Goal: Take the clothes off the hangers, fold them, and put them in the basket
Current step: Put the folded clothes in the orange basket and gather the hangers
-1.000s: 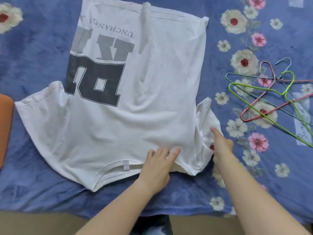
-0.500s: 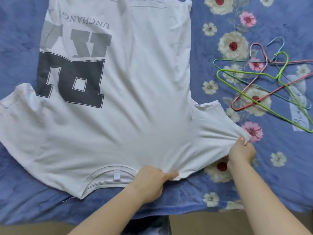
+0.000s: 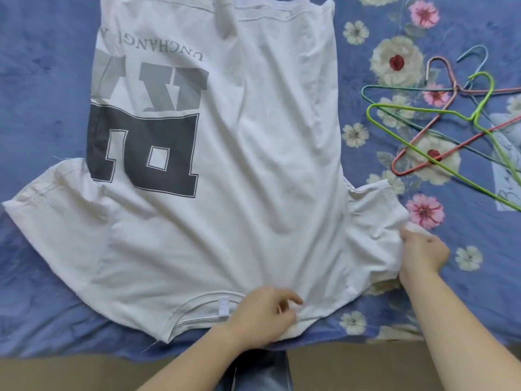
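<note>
A white T-shirt [image 3: 253,179] with a dark grey print lies spread flat on the blue flowered bed cover [image 3: 42,80], collar towards me. My left hand [image 3: 262,314] pinches the shoulder fabric just right of the collar. My right hand [image 3: 420,252] grips the end of the right sleeve, which is stretched out sideways. The left sleeve lies flat at the far left. No basket is in view.
Several bare wire hangers [image 3: 451,128], green, red and blue, lie tangled on the cover to the right of the shirt. The bed's front edge runs along the bottom, with floor below it.
The right sleeve, bunched at first, has been pulled out flat to the right by my right hand. My left hand went from lying flat to pinching the shoulder fabric.
</note>
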`<act>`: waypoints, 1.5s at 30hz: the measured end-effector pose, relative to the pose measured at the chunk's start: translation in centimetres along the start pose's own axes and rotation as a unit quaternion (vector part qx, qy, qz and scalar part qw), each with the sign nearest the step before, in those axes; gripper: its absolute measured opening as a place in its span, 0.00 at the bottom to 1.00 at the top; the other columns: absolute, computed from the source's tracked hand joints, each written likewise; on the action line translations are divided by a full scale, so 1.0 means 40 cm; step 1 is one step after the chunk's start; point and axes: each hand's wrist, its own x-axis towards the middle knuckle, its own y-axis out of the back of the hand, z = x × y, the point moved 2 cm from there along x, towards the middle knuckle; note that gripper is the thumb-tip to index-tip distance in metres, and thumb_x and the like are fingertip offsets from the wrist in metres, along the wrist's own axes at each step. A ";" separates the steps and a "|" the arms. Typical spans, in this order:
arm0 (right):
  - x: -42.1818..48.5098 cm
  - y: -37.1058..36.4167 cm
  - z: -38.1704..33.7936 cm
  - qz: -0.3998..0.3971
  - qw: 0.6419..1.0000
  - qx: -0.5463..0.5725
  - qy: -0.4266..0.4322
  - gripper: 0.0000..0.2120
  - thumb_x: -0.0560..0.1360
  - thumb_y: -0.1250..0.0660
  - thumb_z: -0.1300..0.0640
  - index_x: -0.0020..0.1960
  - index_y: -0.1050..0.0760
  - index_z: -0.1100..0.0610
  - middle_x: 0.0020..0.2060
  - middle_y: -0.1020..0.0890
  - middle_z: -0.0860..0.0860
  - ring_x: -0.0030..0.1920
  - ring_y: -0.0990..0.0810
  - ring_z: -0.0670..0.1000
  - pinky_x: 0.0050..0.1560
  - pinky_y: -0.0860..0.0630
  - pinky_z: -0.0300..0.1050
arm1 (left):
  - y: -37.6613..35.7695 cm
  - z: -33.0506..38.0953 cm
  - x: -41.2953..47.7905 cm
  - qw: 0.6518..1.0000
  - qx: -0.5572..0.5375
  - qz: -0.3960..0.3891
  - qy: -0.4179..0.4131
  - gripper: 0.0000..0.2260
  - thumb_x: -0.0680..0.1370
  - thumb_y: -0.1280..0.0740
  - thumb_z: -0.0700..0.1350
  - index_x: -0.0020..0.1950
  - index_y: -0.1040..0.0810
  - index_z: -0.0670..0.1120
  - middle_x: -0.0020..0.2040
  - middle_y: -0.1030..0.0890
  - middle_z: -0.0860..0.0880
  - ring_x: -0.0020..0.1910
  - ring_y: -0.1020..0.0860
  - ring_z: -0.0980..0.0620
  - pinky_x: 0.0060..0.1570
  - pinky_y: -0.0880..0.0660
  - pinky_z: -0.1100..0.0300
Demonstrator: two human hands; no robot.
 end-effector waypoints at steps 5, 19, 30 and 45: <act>-0.096 0.010 -0.001 0.119 0.968 -0.179 0.131 0.25 0.68 0.36 0.58 0.64 0.32 0.60 0.67 0.33 0.62 0.68 0.35 0.63 0.64 0.39 0.61 | 0.168 -0.111 -0.058 0.922 -0.045 0.384 0.028 0.06 0.73 0.33 0.42 0.48 0.22 0.52 0.41 0.24 0.57 0.41 0.25 0.58 0.41 0.31 0.67; -0.514 -0.118 0.239 -0.346 0.481 -0.514 0.620 0.27 0.49 0.27 0.57 0.43 0.36 0.55 0.37 0.26 0.53 0.34 0.26 0.57 0.29 0.34 0.47 | 0.211 -0.382 -0.247 0.881 0.437 0.173 -0.053 0.09 0.62 0.46 0.41 0.38 0.30 0.47 0.34 0.28 0.48 0.31 0.27 0.45 0.27 0.33 0.56; -0.552 -0.210 0.077 -0.530 0.501 -0.570 0.379 0.07 0.71 0.37 0.49 0.39 0.28 0.53 0.36 0.22 0.48 0.41 0.23 0.53 0.41 0.27 0.46 | 0.337 -0.338 -0.233 0.972 0.059 0.174 0.146 0.04 0.70 0.39 0.48 0.38 0.25 0.53 0.38 0.21 0.55 0.41 0.23 0.51 0.42 0.27 0.56; -0.835 -0.584 -0.045 -0.355 0.474 -0.402 0.698 0.31 0.73 0.36 0.50 0.75 0.34 0.53 0.74 0.33 0.57 0.74 0.36 0.60 0.72 0.38 0.56 | 0.594 -0.448 -0.313 0.545 -0.347 0.731 0.216 0.15 0.82 0.39 0.49 0.61 0.23 0.40 0.54 0.21 0.51 0.52 0.23 0.53 0.50 0.28 0.65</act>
